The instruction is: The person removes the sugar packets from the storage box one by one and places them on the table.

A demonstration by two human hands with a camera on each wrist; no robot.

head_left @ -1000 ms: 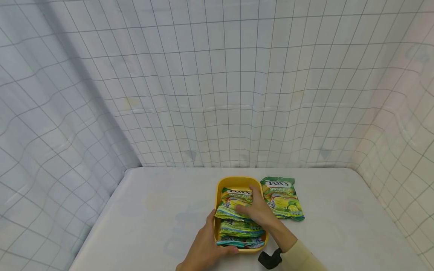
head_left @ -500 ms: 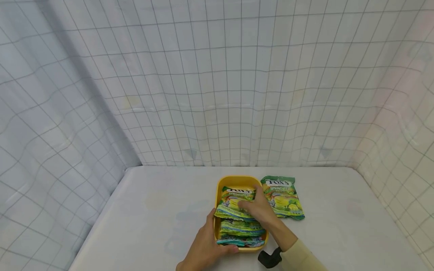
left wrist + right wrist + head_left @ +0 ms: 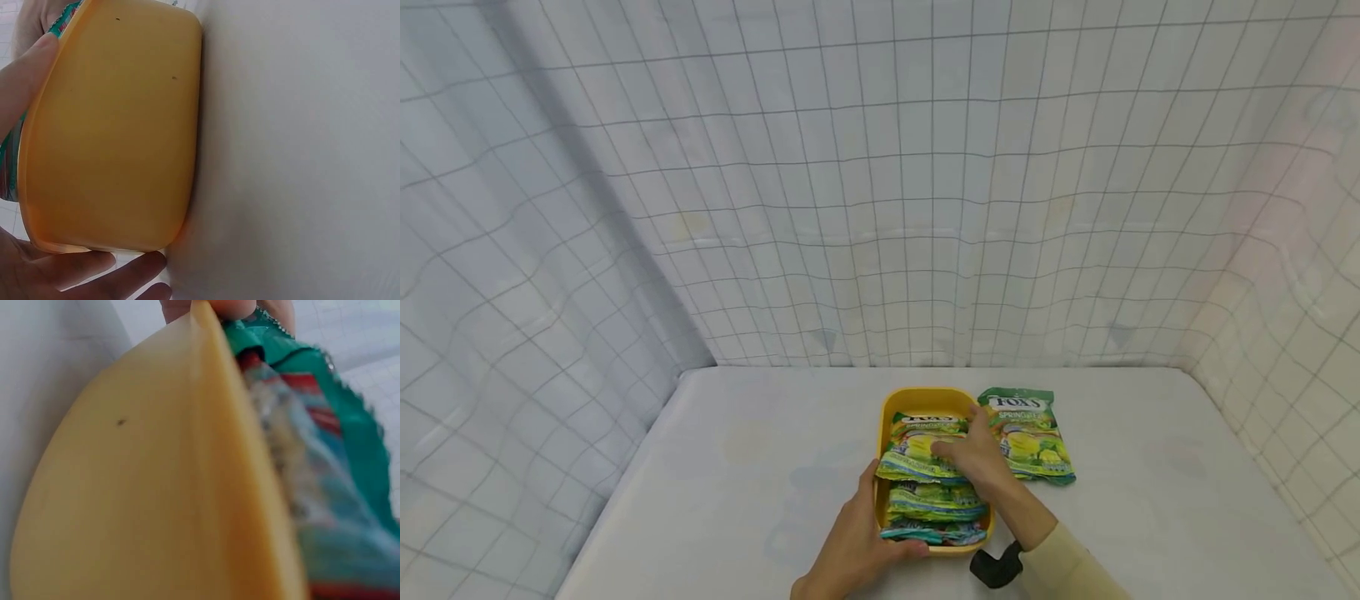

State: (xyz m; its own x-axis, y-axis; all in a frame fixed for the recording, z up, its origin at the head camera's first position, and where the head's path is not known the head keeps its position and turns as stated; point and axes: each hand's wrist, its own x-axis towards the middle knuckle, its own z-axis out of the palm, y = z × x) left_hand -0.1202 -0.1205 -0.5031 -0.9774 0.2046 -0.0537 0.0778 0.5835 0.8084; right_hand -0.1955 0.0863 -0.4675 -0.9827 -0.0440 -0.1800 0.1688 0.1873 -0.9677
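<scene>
A yellow plastic tub (image 3: pixel 923 400) stands on the table, holding several green candy bags lined up one behind another. My left hand (image 3: pixel 853 542) grips its near-left corner. In the left wrist view, the left thumb lies over the near rim while the fingers (image 3: pixel 134 275) run along the side wall. My right hand (image 3: pixel 981 454) rests at the tub's right side, its thumb on the rearmost candy bag (image 3: pixel 917 450), marked FOX'S. The right index finger extends toward the right rim; the other right fingers are hidden. The right wrist view is filled by the tub's near wall (image 3: pixel 137 475).
Another green FOX'S candy bag (image 3: pixel 1026 437) lies flat on the white table (image 3: pixel 760 467), just right of the tub. A black strap-like piece (image 3: pixel 996 568) hangs below the right wrist. White sheets with grid lines (image 3: pixel 925 183) enclose the table at the back and sides.
My right hand has slid slightly to the right over the rearmost candy bag, showing more of its front. The left hand keeps its grip on the tub, which stays in place.
</scene>
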